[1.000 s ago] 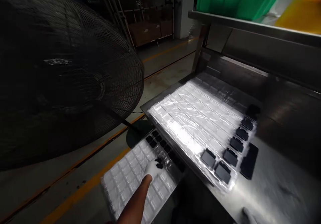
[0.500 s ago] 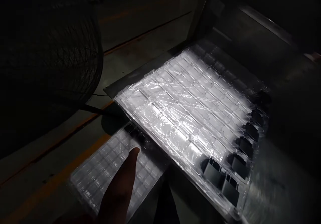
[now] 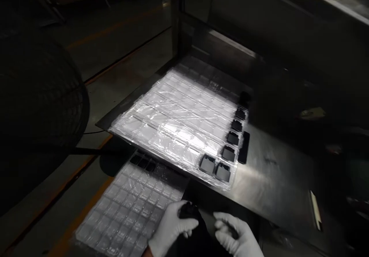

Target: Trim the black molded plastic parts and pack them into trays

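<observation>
Left hand (image 3: 171, 228), in a white glove, has a chunky black piece (image 3: 188, 211) gripped by the near edge of the lower tray (image 3: 123, 207), all clear crinkly plastic with squarish pockets. Right hand (image 3: 238, 237), also gloved, has curled fingers; can't tell if it's holding anything. Another glossy tray (image 3: 173, 122) sits on the brushed-metal surface (image 3: 268, 180), flat black squares (image 3: 228, 154) along one end.

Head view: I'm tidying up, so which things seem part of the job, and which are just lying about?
Likely in use:
black piece in the left hand
upper tray, its black parts
lower tray

Probably just lying about:
pale strip on the bench
fan
</observation>
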The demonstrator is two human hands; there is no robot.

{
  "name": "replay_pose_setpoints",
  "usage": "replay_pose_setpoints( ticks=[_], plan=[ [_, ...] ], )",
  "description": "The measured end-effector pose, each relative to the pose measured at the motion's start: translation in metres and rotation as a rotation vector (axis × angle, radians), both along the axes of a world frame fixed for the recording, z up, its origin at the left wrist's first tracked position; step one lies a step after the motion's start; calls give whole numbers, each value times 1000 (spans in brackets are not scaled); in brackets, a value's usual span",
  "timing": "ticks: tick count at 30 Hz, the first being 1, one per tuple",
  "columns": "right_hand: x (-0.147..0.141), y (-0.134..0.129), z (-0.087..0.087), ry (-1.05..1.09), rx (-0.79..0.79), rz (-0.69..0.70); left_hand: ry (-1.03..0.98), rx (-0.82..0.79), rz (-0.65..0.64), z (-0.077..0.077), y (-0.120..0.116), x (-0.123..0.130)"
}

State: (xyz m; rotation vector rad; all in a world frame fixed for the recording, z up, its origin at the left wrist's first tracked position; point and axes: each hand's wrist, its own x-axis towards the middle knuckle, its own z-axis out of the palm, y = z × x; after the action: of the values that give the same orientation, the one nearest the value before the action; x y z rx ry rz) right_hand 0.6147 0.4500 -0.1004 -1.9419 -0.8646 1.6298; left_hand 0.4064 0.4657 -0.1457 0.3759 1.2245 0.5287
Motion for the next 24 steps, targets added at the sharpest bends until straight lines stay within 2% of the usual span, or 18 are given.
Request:
replay_pose_setpoints(
  ticks=[2,4,5,7,9,11,14,19,21,24],
  plan=[
    [-6,12,28,151,64,134,-149,90,-21,58,1,18],
    [-5,24,58,220,135,258,-202,224,7,105,4,27],
    [-2,29,72,237,177,296,-153,294,-8,123,4,30],
    [3,33,94,255,289,324,-27,427,-46,144,3,33],
    [9,32,108,265,413,347,67,559,-73,153,-2,35],
    [12,28,115,283,469,353,118,672,-62,154,-10,38],
    [16,23,120,344,471,370,208,814,-29,152,-23,39],
    [24,21,125,344,485,512,322,1192,-87,147,-37,46],
    [25,23,128,378,485,558,418,1226,-38,150,-41,54],
    [28,27,135,491,475,584,527,1182,85,159,-48,69]
  ],
)
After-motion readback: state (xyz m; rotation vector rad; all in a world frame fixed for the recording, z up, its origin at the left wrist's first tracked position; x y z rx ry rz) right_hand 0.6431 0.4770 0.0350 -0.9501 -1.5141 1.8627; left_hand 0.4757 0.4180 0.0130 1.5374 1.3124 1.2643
